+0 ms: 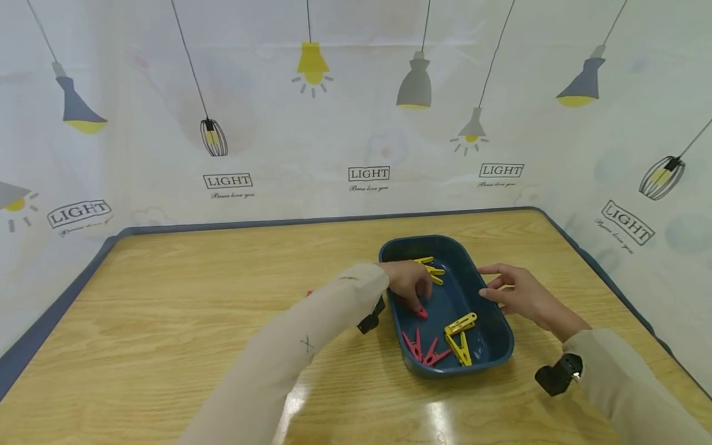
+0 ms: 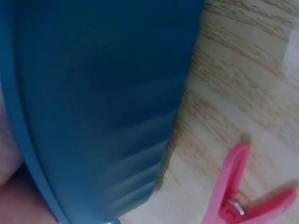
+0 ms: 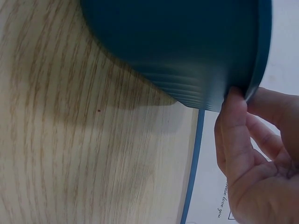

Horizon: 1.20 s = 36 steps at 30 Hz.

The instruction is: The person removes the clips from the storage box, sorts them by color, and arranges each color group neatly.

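A dark blue plastic basin (image 1: 453, 296) stands on the table with clothespins in it. My left hand (image 1: 410, 281) reaches over its left side and pinches a pink clothespin (image 1: 423, 314) low inside. Pink clothespins (image 1: 413, 346) lie in the near left corner, yellow clothespins (image 1: 460, 351) to their right. More yellow clothespins (image 1: 436, 271) are at the far end, partly covered by the left hand. On the basin's right side, my right hand (image 1: 520, 293) holds the rim between thumb and finger, as the right wrist view shows.
Outside the basin, another pink clothespin (image 2: 229, 210) lies on the wooden table (image 1: 222, 284); in the head view the left sleeve (image 1: 311, 334) mostly hides that area. A lamp-patterned cloth (image 1: 289, 136) stands around the table's back and sides.
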Available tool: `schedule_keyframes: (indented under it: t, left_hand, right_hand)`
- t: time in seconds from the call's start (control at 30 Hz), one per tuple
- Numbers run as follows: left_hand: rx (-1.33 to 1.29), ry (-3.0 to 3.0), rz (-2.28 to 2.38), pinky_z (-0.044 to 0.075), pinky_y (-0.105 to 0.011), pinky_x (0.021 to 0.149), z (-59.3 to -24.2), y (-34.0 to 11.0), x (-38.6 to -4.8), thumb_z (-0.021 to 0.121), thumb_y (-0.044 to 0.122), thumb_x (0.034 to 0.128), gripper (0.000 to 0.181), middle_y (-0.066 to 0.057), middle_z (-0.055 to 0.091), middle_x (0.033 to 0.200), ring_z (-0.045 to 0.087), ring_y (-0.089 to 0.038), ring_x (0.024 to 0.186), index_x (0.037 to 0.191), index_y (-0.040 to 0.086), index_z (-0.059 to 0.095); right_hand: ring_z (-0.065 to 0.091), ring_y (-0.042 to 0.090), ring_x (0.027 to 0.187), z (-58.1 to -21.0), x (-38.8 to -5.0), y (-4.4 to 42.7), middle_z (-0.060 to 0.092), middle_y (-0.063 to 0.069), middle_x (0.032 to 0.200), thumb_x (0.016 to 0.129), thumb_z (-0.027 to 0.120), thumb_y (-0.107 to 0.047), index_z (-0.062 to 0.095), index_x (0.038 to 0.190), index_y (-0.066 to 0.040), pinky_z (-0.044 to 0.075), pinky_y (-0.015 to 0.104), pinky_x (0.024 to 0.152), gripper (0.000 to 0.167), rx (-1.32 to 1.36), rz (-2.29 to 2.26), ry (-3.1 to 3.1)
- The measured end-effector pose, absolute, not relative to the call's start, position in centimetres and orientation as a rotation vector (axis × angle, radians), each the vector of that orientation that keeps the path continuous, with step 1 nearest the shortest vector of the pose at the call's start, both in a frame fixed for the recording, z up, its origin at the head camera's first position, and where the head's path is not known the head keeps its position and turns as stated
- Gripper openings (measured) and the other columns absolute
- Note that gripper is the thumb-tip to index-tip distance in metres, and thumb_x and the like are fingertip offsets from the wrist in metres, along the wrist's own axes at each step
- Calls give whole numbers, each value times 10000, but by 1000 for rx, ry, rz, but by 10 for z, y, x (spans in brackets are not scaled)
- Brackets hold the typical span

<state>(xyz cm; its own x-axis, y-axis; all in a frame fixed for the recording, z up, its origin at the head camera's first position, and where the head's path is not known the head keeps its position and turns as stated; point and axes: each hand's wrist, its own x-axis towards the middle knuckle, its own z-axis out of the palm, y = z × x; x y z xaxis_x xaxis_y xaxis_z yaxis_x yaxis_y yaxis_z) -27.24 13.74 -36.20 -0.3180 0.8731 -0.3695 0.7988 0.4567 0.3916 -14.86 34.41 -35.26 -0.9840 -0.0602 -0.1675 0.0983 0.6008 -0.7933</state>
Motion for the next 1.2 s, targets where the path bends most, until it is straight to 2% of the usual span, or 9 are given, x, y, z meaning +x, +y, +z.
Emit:
schedule_keyframes:
  t: [0.37,0.67,1.2]
  left_hand:
    - [1431,2197,260,419,-167,688,-363,134,-269,681,240,784,196,40,587,913,532,-63,820,934,121,643]
    - [1410,2152,304,426,-160,660,-364,134,-269,728,142,734,161,52,602,827,543,-55,761,875,110,657]
    - [1431,2176,302,428,-160,632,-364,135,-269,697,140,767,73,56,601,787,545,-56,719,813,121,645]
  right_hand:
    - [522,225,768,-352,-149,344,523,148,942,877,562,-173,353,1321,11,493,335,629,524,52,-1320,2654]
    - [528,225,773,-352,-149,344,522,153,951,877,563,-179,351,1324,6,498,347,638,528,53,-1317,2651]
    - [522,221,770,-352,-150,343,517,145,947,877,562,-175,354,1322,7,495,339,635,524,60,-1311,2655]
